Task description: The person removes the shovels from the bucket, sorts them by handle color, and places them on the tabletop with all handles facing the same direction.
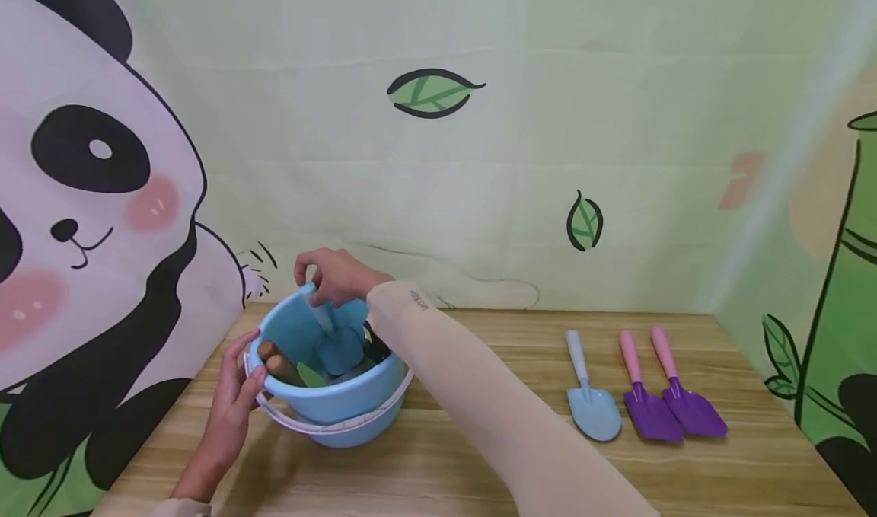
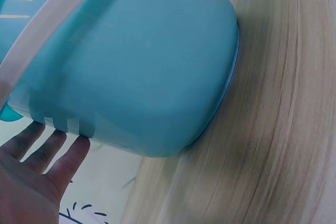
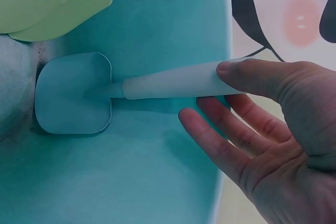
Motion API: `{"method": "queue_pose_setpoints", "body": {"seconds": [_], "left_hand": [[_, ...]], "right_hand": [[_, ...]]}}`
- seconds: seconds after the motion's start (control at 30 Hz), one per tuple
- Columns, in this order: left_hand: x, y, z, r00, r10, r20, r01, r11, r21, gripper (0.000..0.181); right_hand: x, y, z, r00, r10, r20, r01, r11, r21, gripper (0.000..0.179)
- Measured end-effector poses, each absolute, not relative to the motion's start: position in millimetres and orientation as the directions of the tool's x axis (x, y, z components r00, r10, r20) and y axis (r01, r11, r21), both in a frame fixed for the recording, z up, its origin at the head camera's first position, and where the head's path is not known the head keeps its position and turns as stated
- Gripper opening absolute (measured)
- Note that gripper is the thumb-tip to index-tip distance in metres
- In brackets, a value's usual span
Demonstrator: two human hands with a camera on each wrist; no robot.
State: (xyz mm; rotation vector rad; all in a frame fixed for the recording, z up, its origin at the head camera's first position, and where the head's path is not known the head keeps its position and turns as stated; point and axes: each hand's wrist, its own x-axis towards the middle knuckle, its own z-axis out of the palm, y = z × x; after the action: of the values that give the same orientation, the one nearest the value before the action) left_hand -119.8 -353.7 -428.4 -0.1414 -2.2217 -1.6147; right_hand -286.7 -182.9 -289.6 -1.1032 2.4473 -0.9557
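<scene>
A light blue bucket (image 1: 329,403) with a pale handle stands at the left of the wooden table. My left hand (image 1: 236,380) rests against its outer side near the rim; in the left wrist view, fairly straight fingers (image 2: 68,158) touch the wall. Inside the bucket is a small blue shovel (image 3: 76,95), blade down. Between thumb and fingers, my right hand (image 1: 342,275) pinches the top of its pale handle (image 3: 173,81). Brown handles (image 1: 279,365) and a green piece (image 3: 50,3) also lie in the bucket. Other contents are partly hidden.
On the right of the table (image 1: 479,456) lie a light blue shovel (image 1: 594,413) and two purple shovels (image 1: 654,416) with pink handles. A cloth backdrop (image 1: 479,197) printed with a panda and leaves hangs behind.
</scene>
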Motion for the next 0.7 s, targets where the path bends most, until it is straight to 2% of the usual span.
{"method": "queue_pose_setpoints", "body": {"seconds": [0.7], "left_hand": [[-120.2, -356.1, -432.9, -0.918, -0.148, 0.369, 0.311, 0.313, 0.898, 0.054]], "right_hand": [[-282.2, -179.3, -281.2, -0.696, -0.715, 0.071, -0.559, 0.477, -0.678, 0.026]]}}
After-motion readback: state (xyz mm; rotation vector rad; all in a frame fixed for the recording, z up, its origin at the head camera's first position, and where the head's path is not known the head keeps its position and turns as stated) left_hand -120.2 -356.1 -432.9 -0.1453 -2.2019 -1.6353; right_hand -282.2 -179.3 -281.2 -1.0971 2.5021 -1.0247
